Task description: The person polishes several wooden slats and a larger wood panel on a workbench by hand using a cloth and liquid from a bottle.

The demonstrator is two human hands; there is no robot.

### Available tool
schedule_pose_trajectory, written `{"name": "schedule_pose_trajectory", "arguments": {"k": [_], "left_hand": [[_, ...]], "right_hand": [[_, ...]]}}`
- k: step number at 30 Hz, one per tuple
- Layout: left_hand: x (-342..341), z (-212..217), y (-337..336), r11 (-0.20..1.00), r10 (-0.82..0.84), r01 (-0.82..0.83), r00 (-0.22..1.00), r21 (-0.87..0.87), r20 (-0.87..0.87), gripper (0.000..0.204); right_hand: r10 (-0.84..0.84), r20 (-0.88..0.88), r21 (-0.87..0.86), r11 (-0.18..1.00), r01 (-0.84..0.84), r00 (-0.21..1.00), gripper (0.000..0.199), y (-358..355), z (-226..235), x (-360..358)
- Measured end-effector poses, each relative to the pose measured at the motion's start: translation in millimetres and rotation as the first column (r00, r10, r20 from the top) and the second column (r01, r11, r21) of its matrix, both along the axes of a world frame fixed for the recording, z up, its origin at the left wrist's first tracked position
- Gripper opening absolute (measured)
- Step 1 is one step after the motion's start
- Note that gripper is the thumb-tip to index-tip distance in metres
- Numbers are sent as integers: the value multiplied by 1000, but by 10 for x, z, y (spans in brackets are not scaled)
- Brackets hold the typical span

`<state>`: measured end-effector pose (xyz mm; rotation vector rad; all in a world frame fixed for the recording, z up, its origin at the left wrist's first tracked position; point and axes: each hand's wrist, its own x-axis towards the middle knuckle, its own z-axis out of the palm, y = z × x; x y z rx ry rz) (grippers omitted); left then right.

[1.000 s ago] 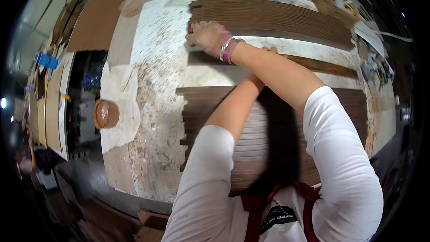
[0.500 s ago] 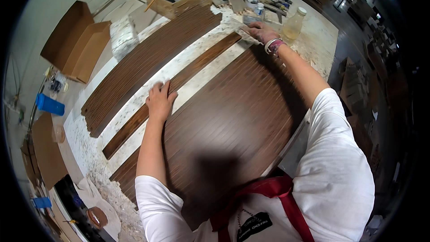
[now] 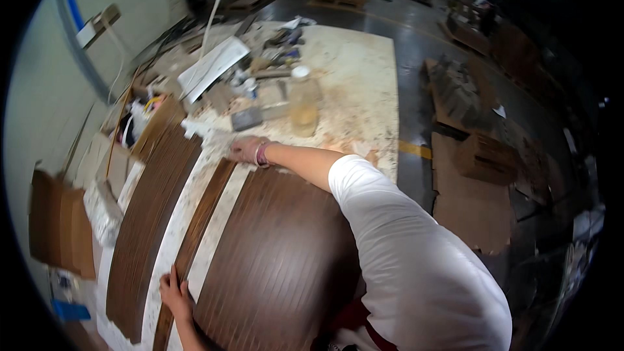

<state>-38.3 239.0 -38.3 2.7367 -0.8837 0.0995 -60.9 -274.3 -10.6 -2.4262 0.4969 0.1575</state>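
Observation:
A narrow dark-brown wooden strip (image 3: 207, 207) lies lengthwise on the pale, stained tabletop. My left hand (image 3: 176, 296) rests over its near part, forefinger stretched out and thumb apart. At the strip's far end is my right hand (image 3: 249, 150), a band around its wrist. Its fingers are bent down at the end, blurred, and their grip is unclear. To the right lies a wide panel (image 3: 273, 247) of dark slats, partly covered by my right arm. A row of similar dark slats (image 3: 153, 234) lies to the left of the strip.
Beyond my right hand stands a jar of yellowish liquid (image 3: 303, 107), with tools (image 3: 284, 45) and a white sheet (image 3: 213, 68) behind it. An open cardboard box (image 3: 62, 224) and a white wrapped bundle (image 3: 103, 214) are at left. Cardboard (image 3: 471, 195) lies beyond the table's right edge.
The view has swung to the right and toward the far end of the table. My hands remain on or beside the same strip, the left on its near part, the right at its far end.

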Motion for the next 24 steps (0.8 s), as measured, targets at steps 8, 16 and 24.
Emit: {"name": "schedule_pose_trajectory", "arguments": {"k": [8, 16, 24], "left_hand": [[97, 369, -319, 962, -143, -4, 844, -273, -517, 40], [154, 802, -242, 972, -176, 232, 659, -25, -731, 37], [471, 338, -761, 900, 241, -271, 962, 343, 126, 79]], "right_hand": [[-341, 202, 779, 624, 60, 918, 39, -645, -357, -774], [-496, 155, 925, 377, 51, 854, 34, -550, -716, -712], [-583, 169, 943, 331, 42, 795, 28, -646, -800, -875]]}}
